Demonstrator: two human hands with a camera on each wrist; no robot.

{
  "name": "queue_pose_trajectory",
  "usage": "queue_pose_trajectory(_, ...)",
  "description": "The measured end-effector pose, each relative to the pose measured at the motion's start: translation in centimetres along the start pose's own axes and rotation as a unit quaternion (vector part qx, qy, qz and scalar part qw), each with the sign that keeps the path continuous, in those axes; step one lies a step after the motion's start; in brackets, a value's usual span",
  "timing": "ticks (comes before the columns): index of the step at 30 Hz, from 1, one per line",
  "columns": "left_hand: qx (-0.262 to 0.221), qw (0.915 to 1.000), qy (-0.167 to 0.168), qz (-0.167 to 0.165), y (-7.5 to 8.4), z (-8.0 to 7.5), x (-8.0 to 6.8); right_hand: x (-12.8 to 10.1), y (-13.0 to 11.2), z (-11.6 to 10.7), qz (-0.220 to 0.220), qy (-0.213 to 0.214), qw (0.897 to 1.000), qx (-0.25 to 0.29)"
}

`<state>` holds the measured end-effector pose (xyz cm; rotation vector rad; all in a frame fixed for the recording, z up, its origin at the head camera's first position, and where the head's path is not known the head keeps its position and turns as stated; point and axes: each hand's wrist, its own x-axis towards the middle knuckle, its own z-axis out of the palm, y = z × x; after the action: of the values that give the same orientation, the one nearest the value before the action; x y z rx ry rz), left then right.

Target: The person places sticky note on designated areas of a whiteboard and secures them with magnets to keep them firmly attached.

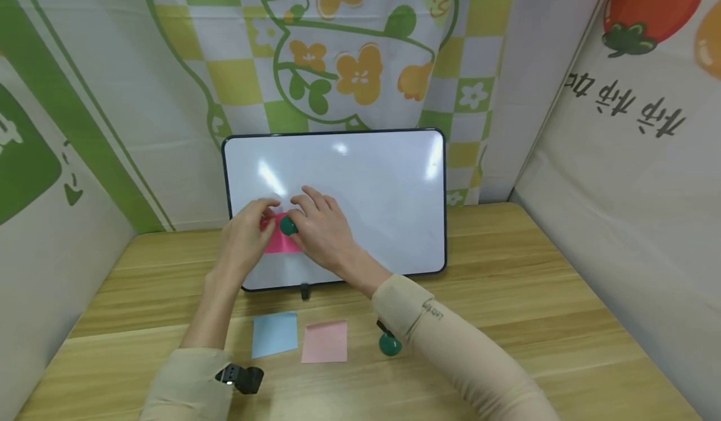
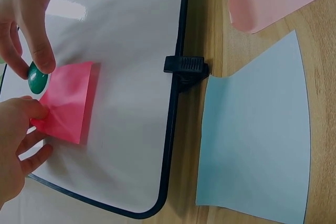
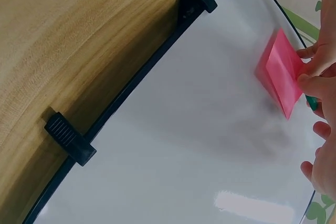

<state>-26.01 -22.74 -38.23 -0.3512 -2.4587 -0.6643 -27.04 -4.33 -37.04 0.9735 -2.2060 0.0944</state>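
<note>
Left wrist view: I read the bright pink note (image 2: 68, 100) as thin paper, nearly weightless, soft enough to crease and easy to tear, so I would take it lightly by its upper edge and avoid the middle. It lies at the whiteboard (image 2: 126, 103), toward the left side, its lower edge standing off and casting a shadow; whether its upper edge touches the board I cannot tell. The left hand (image 2: 16, 137) pinches that upper edge between thumb and finger, its other fingers apart. The right hand (image 2: 26, 19) has thumb and finger clamped on a glossy green button (image 2: 38, 80), just beside the note. I take the button for a magnet: small, hard, perhaps slippery, best gripped by its rim with the back left free. From the head view, I see the whiteboard stand tilted on the counter (image 1: 507, 283).
</note>
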Motion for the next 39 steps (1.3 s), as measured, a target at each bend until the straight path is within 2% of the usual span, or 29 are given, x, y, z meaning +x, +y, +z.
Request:
queue_pose_trajectory(25,0.009,0.9999,0.004,-0.001,0.1,-0.1,0.0,0.6,0.3,0.6,0.018,-0.022,1.000,0.002)
queue_pose_trajectory(32,0.005,0.9999,0.012,0.004,0.0,0.0,0.0,1.1,0.1,0.7,0.016,-0.013,1.000,0.007)
queue_pose_trajectory(39,0.005,0.9999,0.012,0.005,0.0,0.0,0.0,1.1,0.0,0.9,0.017,-0.013,1.000,-0.010)
